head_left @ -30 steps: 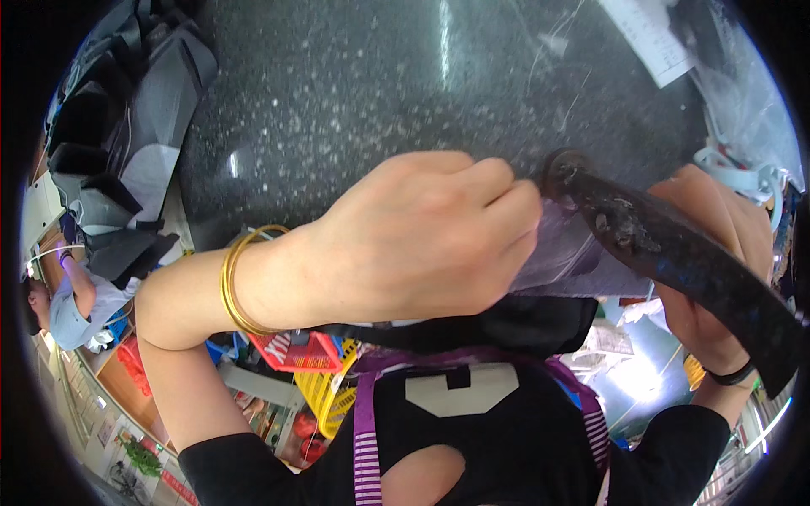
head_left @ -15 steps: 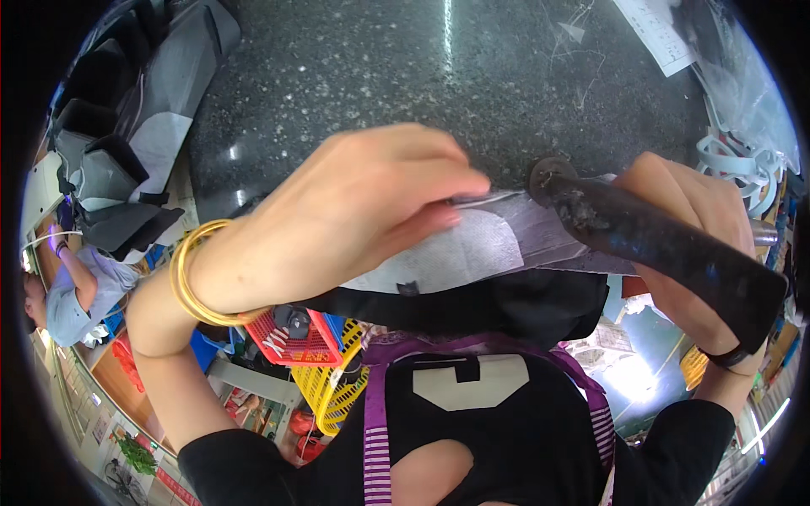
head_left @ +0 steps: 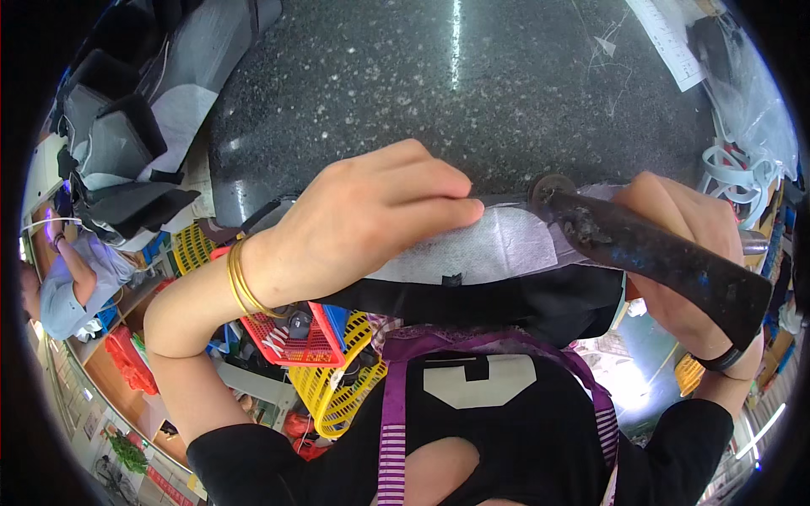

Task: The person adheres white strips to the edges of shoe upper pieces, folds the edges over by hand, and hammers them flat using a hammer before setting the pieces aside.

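Note:
My right hand (head_left: 679, 207) is closed around the hidden handle of a dark metal hammer (head_left: 666, 257). This hammer has a small round face and a broad, long tail. Its face rests over the right part of a soft piece with a whitish-grey lining (head_left: 506, 240) and black material (head_left: 540, 295) hanging below, along the near edge of the table. My left hand (head_left: 363, 211) has its fingers bent together in a pinch at the far edge of that piece, left of the hammer face. Hidden under the hand is the exact spot of the grip.
A dark speckled stone tabletop (head_left: 439, 110) spreads ahead. Grey and black pieces (head_left: 118, 143) are stacked at its left; a white ruler (head_left: 666, 42) and pale blue straps (head_left: 734, 173) lie right. Below are red (head_left: 295, 341) and yellow (head_left: 333, 396) baskets. Another person (head_left: 80, 278) sits far left.
My left hand, blurred and raised a little off the edge before, has come down to the piece with its fingers drawn together. The hammer stays over the right part of the piece.

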{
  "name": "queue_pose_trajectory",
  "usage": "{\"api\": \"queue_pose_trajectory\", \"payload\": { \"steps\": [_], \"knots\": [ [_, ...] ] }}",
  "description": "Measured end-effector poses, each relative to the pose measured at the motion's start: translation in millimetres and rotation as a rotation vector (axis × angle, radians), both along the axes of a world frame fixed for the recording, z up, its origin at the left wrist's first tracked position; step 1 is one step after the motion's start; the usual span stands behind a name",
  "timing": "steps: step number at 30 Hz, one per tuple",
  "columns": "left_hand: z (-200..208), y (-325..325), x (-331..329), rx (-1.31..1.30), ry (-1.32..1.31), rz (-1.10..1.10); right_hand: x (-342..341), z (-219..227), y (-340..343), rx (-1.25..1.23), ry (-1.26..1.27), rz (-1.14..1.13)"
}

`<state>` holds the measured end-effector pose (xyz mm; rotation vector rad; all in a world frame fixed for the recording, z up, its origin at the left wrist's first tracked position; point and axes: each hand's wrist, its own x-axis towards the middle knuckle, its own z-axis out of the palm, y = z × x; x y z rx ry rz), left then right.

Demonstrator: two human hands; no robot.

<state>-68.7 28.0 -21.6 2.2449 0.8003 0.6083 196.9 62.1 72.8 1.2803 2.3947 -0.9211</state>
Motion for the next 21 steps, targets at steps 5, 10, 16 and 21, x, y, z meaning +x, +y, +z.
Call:
{"api": "queue_pose_trajectory", "payload": {
  "steps": [5, 10, 16, 21],
  "knots": [
    [6.7, -3.1, 7.7, 0.289, 0.174, -0.101, 10.4, 0.8, -10.1, 0.418, -0.020, -0.043],
    [4.8, -12.0, 8.5, 0.362, 0.292, -0.091, -4.1, -7.6, -16.5, 0.136, 0.068, -0.064],
    [-2.1, 17.9, -9.9, 0.071, 0.052, -0.074, -26.3, -1.8, -21.7, 0.159, 0.089, -0.080],
    [31.1, -31.1, -1.7, 0.297, 0.626, -0.130, -41.3, -13.1, -10.7, 0.282, 0.276, 0.091]
  ]
}}
